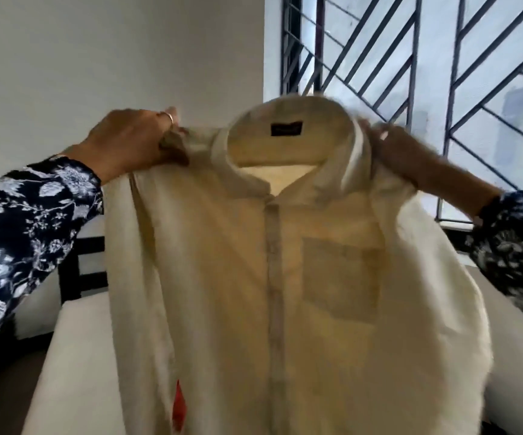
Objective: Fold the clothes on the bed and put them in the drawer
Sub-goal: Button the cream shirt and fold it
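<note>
A cream button-up shirt hangs upright in the air in front of me, its front toward me, with a chest pocket and a dark label inside the collar. My left hand, wearing a ring, pinches the shirt's left shoulder. My right hand grips the right shoulder beside the collar. Both arms wear dark floral sleeves. The shirt's lower part runs out of view at the bottom. The drawer is not in sight.
A bed with a pale sheet lies below the shirt, with a dark headboard frame at its left against a white wall. A window with black metal grilles fills the upper right. Something red shows behind the shirt's lower left edge.
</note>
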A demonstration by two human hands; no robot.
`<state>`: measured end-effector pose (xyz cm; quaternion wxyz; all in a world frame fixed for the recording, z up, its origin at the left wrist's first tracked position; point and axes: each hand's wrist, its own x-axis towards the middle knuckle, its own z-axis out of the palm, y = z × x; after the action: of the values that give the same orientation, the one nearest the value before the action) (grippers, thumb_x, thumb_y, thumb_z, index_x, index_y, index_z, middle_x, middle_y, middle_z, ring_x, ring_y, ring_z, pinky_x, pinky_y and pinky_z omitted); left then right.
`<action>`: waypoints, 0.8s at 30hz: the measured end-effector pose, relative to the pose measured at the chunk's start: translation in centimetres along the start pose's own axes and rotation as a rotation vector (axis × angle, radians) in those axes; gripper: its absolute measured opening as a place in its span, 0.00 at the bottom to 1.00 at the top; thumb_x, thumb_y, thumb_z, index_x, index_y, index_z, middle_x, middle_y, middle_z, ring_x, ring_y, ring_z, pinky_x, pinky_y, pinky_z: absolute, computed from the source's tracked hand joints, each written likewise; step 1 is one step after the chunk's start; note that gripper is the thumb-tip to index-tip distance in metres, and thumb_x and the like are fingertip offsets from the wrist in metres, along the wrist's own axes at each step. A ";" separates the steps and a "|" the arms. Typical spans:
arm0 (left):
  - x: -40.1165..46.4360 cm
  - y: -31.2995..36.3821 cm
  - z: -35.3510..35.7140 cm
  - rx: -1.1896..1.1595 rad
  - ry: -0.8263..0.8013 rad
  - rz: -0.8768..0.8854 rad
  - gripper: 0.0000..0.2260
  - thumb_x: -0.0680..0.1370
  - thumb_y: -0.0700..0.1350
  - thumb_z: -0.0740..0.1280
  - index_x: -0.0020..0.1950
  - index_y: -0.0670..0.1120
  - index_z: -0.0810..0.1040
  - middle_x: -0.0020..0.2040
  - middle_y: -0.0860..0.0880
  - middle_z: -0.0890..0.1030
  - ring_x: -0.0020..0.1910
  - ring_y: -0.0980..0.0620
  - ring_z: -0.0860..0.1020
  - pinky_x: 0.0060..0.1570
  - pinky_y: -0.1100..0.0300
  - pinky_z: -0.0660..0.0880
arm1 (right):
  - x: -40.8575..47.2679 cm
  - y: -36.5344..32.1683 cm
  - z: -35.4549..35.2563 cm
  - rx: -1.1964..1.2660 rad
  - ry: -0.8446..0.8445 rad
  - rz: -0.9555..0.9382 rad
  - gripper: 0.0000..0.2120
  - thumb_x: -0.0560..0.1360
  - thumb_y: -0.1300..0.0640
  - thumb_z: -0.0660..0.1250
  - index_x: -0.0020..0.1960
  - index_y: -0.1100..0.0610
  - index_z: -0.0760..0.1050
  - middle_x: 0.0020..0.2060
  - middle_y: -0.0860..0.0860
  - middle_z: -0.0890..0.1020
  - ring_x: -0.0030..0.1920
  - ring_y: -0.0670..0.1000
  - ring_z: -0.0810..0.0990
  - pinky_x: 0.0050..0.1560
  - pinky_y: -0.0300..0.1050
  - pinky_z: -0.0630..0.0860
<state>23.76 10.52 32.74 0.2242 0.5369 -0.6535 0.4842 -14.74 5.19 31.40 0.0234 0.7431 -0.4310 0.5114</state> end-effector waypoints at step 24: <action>-1.8 -3.6 -1.3 -0.695 -0.352 -0.491 0.12 0.78 0.48 0.67 0.42 0.39 0.78 0.39 0.42 0.78 0.38 0.47 0.77 0.28 0.61 0.77 | 1.6 2.4 -5.0 -0.304 -0.320 0.092 0.17 0.74 0.49 0.70 0.39 0.64 0.78 0.36 0.60 0.78 0.37 0.54 0.74 0.35 0.43 0.69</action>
<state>27.32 12.70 33.29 0.3846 0.6428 -0.6588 0.0703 -19.86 5.09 34.08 0.0430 0.7823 -0.5347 0.3166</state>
